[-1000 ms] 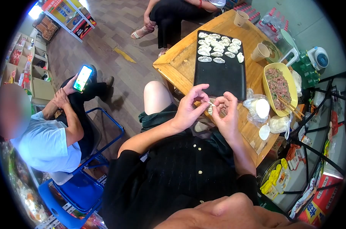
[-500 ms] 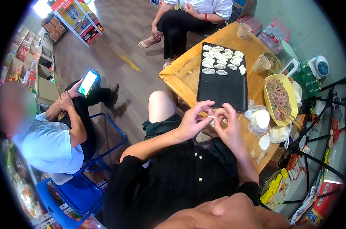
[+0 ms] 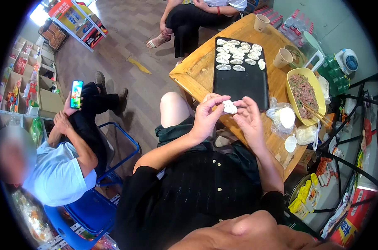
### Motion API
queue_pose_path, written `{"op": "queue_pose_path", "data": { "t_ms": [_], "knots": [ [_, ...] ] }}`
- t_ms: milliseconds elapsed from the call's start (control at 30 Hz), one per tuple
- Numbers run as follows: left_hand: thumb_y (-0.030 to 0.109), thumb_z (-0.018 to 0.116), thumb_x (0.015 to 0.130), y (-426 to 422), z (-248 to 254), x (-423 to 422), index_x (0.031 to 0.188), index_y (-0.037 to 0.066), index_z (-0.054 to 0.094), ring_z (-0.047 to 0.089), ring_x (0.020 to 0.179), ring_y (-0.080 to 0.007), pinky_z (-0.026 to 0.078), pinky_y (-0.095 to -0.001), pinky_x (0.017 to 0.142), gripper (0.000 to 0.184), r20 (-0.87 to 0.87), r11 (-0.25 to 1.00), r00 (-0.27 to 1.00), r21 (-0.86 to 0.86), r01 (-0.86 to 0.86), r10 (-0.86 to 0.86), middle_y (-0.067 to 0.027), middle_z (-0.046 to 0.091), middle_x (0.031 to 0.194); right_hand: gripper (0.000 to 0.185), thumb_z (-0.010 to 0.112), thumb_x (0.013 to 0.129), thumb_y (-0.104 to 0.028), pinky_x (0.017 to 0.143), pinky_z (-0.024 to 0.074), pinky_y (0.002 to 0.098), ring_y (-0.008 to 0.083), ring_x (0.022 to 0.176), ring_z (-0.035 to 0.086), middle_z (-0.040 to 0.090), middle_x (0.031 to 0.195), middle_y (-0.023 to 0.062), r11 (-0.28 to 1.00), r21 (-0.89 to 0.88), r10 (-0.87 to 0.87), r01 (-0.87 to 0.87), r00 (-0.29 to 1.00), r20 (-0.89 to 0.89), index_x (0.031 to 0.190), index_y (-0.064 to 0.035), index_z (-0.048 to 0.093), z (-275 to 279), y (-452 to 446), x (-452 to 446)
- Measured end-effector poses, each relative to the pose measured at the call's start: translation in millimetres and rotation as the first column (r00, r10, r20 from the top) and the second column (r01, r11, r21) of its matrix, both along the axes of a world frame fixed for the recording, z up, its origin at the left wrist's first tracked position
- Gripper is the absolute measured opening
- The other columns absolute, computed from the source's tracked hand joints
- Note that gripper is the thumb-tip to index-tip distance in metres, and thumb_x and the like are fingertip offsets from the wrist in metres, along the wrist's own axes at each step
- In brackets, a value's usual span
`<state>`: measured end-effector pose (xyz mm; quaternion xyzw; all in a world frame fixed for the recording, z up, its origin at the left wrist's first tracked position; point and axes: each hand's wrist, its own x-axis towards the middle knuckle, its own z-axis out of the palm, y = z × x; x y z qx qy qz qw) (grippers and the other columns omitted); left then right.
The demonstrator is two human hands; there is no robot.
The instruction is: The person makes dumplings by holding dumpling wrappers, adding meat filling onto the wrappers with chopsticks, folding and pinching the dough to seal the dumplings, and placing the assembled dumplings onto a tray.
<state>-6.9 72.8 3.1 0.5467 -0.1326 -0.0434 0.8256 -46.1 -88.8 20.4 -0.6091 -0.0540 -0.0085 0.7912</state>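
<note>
A white pleated dumpling (image 3: 229, 107) is pinched between the thumb and fingers of my left hand (image 3: 206, 118), over the front edge of the table. On its right side my right hand (image 3: 249, 121) has its fingers apart, close beside the dumpling; whether they touch it is hard to tell. Just beyond my hands lies a black tray (image 3: 240, 85) with several dumplings (image 3: 238, 54) in rows on its far half. To the right are a stack of round white wrappers (image 3: 286, 118) on plastic film, a single wrapper (image 3: 290, 144), and a yellow bowl (image 3: 321, 109) of meat filling with chopsticks.
Two paper cups (image 3: 282, 58) stand on the wooden table (image 3: 197, 68), right of the tray. A seated person (image 3: 60, 171) holds a phone at the left, by a blue folding chair (image 3: 91, 210). Another person (image 3: 187, 25) sits beyond the table. A black metal rack (image 3: 347, 166) stands at the right.
The dumpling has come into clear view, turned upward in my left fingers. My right fingers have spread apart from their pinch. The person at the left has shifted the phone.
</note>
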Motion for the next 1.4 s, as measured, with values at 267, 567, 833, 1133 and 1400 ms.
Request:
{"op": "queue_pose_path", "data": {
  "t_ms": [267,567,833,1133,1400],
  "knots": [
    [-0.002,0.060,0.092,8,2,5,0.119,0.000,0.065,0.059,0.098,-0.0136,0.053,-0.0248,0.080,0.028,0.160,0.968,0.986,0.252,0.005,-0.046,-0.0076,0.057,0.108,0.046,0.058,0.093,0.004,0.090,0.0538,0.0329,0.0195,0.109,0.058,0.054,0.119,0.0122,0.995,0.083,-0.050,0.053,0.998,-0.034,0.135,-0.0017,0.041,-24,0,0],
    [-0.005,0.066,0.084,10,2,5,0.121,0.003,0.064,0.063,0.086,-0.0208,0.053,-0.0297,0.071,0.039,0.540,0.770,0.832,0.581,-0.262,-0.124,-0.0104,0.063,0.096,0.042,0.057,0.095,0.005,0.090,0.0526,0.0308,0.0167,0.106,0.059,0.056,0.115,0.0106,0.994,0.060,-0.085,0.086,0.996,-0.021,0.134,0.0002,0.042,-25,6,-4],
    [-0.003,0.068,0.082,-2,14,3,0.121,0.002,0.063,0.067,0.085,-0.0271,0.054,-0.0331,0.074,0.039,0.624,0.822,0.780,0.462,-0.332,-0.035,-0.0145,0.067,0.097,0.041,0.059,0.093,0.005,0.087,0.0516,0.0284,0.0146,0.105,0.059,0.058,0.114,0.0101,0.988,-0.040,-0.145,0.148,0.987,0.075,0.132,0.0017,0.045,-24,1,-7],
    [-0.003,0.070,0.082,-17,9,21,0.105,0.000,0.070,0.069,0.083,-0.0280,0.056,-0.0343,0.072,0.023,0.650,0.778,0.729,0.565,-0.274,-0.215,-0.0135,0.071,0.094,0.045,0.067,0.086,0.003,0.070,0.0561,0.0282,0.0199,0.084,0.068,0.062,0.106,0.0124,0.690,-0.612,-0.135,0.388,0.898,0.418,0.127,-0.0008,0.051,-12,-24,-4],
    [0.007,0.065,0.088,-36,-8,108,0.099,0.001,0.071,0.067,0.089,-0.0325,0.053,-0.0373,0.079,0.014,0.540,0.675,0.821,0.676,-0.294,-0.183,-0.0160,0.071,0.093,0.040,0.062,0.086,0.007,0.067,0.0564,0.0289,0.0199,0.080,0.068,0.064,0.107,0.0142,0.598,-0.621,-0.197,0.506,0.844,0.498,0.124,0.0007,0.053,-4,-99,-6]
  ]
}}
